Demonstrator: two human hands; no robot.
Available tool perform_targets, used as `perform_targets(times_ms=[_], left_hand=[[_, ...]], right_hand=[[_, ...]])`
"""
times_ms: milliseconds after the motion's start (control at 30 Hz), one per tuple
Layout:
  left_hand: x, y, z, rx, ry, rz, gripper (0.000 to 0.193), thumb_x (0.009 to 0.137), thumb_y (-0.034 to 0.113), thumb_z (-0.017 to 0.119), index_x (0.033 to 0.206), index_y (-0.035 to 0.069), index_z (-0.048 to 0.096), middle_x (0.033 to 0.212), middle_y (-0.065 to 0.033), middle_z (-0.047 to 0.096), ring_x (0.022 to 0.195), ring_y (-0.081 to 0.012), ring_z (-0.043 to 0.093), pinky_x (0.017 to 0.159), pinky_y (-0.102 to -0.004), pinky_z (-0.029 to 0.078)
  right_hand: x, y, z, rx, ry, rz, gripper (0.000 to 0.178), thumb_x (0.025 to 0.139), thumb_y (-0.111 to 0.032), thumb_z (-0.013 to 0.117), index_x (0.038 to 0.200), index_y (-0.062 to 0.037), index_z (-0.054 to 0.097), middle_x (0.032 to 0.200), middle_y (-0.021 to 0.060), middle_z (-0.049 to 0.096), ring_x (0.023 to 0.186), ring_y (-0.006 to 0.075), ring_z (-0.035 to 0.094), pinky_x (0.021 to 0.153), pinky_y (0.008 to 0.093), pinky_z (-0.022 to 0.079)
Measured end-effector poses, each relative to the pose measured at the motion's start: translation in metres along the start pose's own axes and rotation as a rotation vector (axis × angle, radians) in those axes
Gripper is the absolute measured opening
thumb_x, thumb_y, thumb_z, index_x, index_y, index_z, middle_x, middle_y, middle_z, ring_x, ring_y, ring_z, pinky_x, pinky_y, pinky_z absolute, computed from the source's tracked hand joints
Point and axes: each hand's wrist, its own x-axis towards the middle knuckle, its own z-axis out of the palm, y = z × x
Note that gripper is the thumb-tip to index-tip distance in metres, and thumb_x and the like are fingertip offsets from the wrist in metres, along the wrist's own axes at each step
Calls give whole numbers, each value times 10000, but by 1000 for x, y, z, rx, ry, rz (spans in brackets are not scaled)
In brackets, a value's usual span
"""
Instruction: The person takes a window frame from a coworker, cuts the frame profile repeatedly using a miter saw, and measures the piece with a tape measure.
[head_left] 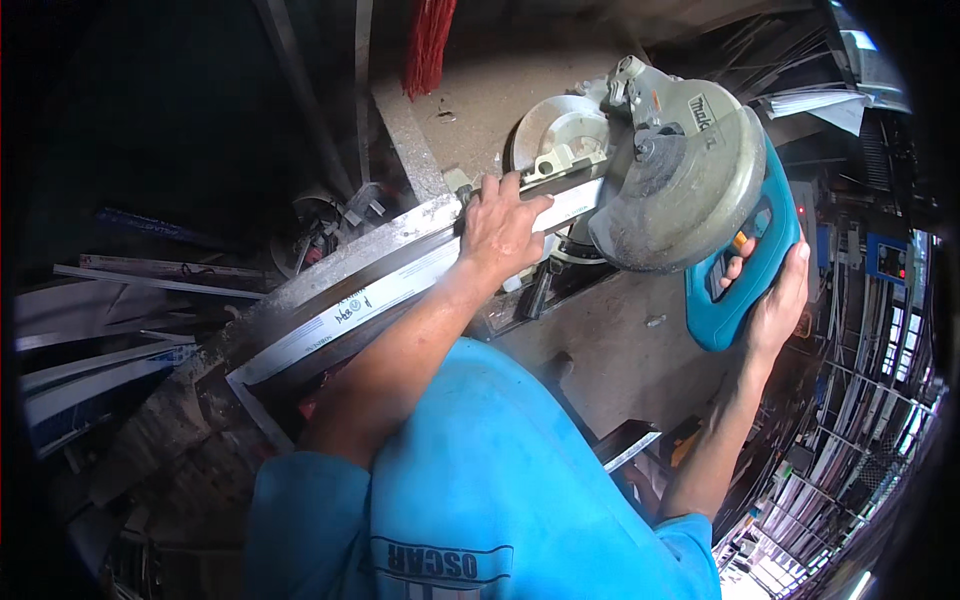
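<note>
My left hand (498,228) bears on a long dark profile bar (375,302) with a white film strip along it, fingers over its far edge by the saw's fence (565,165). The bar runs from the lower left to beneath the mitre saw's round blade guard (690,205). My right hand (780,300) is wrapped round the saw's teal loop handle (727,325), with some fingers showing through the opening near an orange trigger (741,240). The guard covers the blade, and I cannot make out whether it touches the bar.
A dusty metal rail (345,255) extends left behind the bar. Loose strips (110,370) lie at the left. Red strands (430,45) hang at the back. Racks of long profiles (850,440) stand at the right, near a blue control box (887,258).
</note>
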Motion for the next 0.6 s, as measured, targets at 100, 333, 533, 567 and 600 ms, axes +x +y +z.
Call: perform_targets(times_ms=[100, 333, 533, 567, 600], left_hand=[[-1, 0, 0, -11, 0, -1, 491, 745, 184, 792, 1234, 219, 771, 1429, -231, 542, 1262, -405, 517, 1017, -498, 499], [-1, -1, 1, -3, 8, 0, 488, 747, 178, 787, 1233, 217, 771, 1428, -233, 541, 1255, -401, 515, 1013, -493, 503], [0, 0, 0, -10, -4, -1, 491, 746, 180, 790, 1235, 214, 768, 1427, -227, 543, 1242, -394, 516, 1002, -487, 510], [0, 1, 0, -11, 3, 6, 491, 746, 179, 790, 1235, 213, 767, 1425, -226, 545, 1238, -393, 517, 1002, -486, 510], [-1, 0, 0, -8, 11, 10, 491, 746, 178, 789, 1235, 213, 767, 1423, -225, 547, 1234, -392, 517, 1001, -485, 510]], right_hand=[[-5, 4, 4, 11, -2, -2, 522, 1131, -462, 364, 1439, -55, 474, 881, 92, 638, 662, 153, 620, 565, 285, 544], [-26, 33, 12, 31, -15, -63, 541, 1134, -455, 356, 1509, -69, 410, 904, 90, 622, 687, 151, 607, 585, 281, 533], [-44, 71, 21, 91, 16, -153, 586, 1130, -466, 358, 1547, -54, 355, 954, 114, 615, 721, 163, 612, 609, 282, 525], [-47, 76, 22, 79, 31, -163, 592, 1132, -465, 345, 1548, -44, 346, 963, 117, 610, 728, 160, 611, 613, 281, 527], [-48, 80, 23, 81, 26, -160, 592, 1132, -465, 345, 1548, -44, 346, 963, 117, 610, 728, 160, 611, 613, 281, 527]])
